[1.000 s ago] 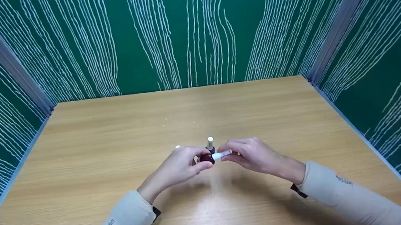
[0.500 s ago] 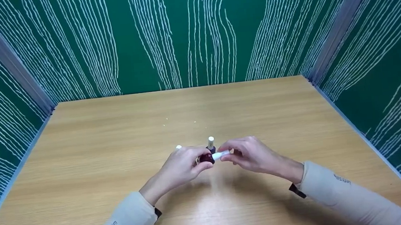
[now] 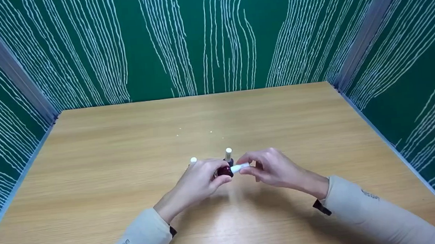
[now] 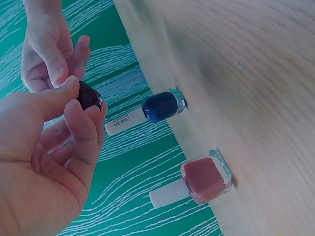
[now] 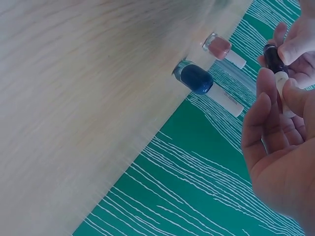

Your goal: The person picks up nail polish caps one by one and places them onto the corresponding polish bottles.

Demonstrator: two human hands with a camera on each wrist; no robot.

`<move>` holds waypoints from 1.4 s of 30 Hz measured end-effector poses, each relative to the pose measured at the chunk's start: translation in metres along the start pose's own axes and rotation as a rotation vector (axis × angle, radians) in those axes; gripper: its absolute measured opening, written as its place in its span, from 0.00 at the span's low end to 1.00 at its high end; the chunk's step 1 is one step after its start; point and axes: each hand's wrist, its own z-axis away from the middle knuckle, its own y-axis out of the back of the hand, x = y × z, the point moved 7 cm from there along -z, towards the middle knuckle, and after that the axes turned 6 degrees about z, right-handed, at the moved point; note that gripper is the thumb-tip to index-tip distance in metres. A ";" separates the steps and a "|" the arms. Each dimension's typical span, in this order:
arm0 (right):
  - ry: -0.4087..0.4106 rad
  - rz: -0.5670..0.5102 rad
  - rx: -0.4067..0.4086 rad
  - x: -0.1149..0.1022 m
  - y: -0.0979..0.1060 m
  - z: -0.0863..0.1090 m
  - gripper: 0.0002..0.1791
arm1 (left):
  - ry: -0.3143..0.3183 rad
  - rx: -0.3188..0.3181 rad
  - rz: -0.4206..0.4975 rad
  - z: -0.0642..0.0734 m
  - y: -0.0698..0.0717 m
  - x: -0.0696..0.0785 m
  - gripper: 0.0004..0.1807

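A dark red nail polish bottle lies sideways between the hands above the table. My left hand grips its glass body between thumb and fingers. With thumb and fingertips, my right hand pinches the bottle's white cap, which points right. In the right wrist view the cap meets the dark bottle's neck. Just behind the hands a dark blue nail polish bottle with a white cap stands upright. A dusty pink nail polish bottle also stands upright, mostly hidden behind my left hand in the head view.
The wooden table spreads under both hands. Several tiny white specks lie on it beyond the bottles. Green panels with white wavy lines rise at the back and both sides, joined by grey corner posts.
Both hands stay almost in place, still holding the red bottle and its cap. The right hand's fingers have shifted slightly around the cap. The standing bottles have not moved.
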 end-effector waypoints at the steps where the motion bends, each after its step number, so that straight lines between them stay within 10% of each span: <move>1: 0.000 0.002 0.001 0.000 0.000 0.000 0.12 | 0.003 -0.002 0.006 0.000 0.000 0.000 0.10; 23: -0.079 -0.103 -0.019 0.003 0.020 0.004 0.15 | 0.095 -0.073 0.075 -0.012 -0.010 0.004 0.14; 42: -0.124 0.083 -0.074 0.043 0.037 0.037 0.13 | 0.275 -0.007 0.067 -0.060 -0.061 0.007 0.07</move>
